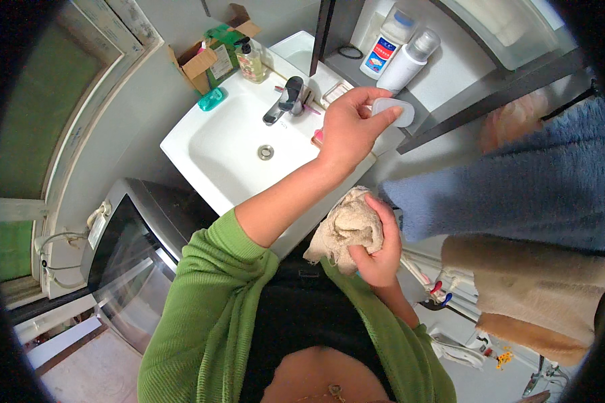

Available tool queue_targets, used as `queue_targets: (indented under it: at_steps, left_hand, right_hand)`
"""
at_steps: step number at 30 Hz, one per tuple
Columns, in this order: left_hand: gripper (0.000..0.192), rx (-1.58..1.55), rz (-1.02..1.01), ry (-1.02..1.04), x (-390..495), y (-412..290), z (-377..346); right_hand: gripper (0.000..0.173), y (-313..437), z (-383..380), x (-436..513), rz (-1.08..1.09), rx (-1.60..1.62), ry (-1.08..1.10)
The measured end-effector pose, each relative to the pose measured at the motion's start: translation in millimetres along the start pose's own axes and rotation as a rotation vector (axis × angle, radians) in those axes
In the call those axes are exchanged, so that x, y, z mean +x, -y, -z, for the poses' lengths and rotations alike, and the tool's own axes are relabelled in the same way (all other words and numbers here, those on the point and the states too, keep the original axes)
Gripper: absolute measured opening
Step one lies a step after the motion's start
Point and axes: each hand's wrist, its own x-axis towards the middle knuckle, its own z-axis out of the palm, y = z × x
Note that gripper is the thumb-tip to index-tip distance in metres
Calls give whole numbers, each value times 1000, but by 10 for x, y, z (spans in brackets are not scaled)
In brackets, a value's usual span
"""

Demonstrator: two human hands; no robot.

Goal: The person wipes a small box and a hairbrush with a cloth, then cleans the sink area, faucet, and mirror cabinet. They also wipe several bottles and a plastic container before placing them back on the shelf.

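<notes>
My left hand (350,128) reaches over the right side of a white washbasin (222,136), pinching a small translucent white plastic piece (394,112) with rounded corners; I cannot tell if it is a lid or a box. Nearer my body, my right hand (383,247) grips a bunched beige cloth (345,226) with frayed edges. Partly behind my left wrist, a pink item (318,136) rests on the basin's rim. A clear soap dish (337,93) lies beyond my left hand. The chrome faucet (287,101) stands at the back of the basin.
A pump bottle (251,60), an opened cardboard box (201,65) and a teal case (212,99) sit at the basin's back left. A grey shelf (413,108) holds a labelled white bottle (385,45) and a spray bottle (408,60). Towels (509,181) hang at right; a washing machine (131,252) stands left.
</notes>
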Motion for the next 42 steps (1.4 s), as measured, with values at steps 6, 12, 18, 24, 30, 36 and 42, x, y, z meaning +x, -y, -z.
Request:
queue_targets:
  at_steps: [6, 12, 18, 24, 30, 36, 42]
  left_hand:
    - [48, 85, -131, -2, -19, 154, -240]
    - [42, 376, -416, -11, 60, 291, -271]
    - [34, 514, -599, -27, 179, 257, -317]
    - [38, 87, -200, 231, -298, 5, 106]
    - [80, 332, -583, 453, -868, -121, 330]
    - [80, 376, -645, 157, -705, -173, 220]
    - [61, 368, -1071, 21, -243, -751, -169]
  right_hand:
    - [73, 7, 2, -66, 32, 9, 5]
    - [77, -37, 35, -143, 63, -50, 74]
    - [76, -6, 12, -143, 44, -46, 80]
    - [76, 73, 75, 168, 63, 10, -91]
    - [93, 1, 96, 373, 58, 537, -143]
    - [104, 88, 546, 587, 166, -29, -263]
    - [90, 227, 848, 604, 119, -31, -604]
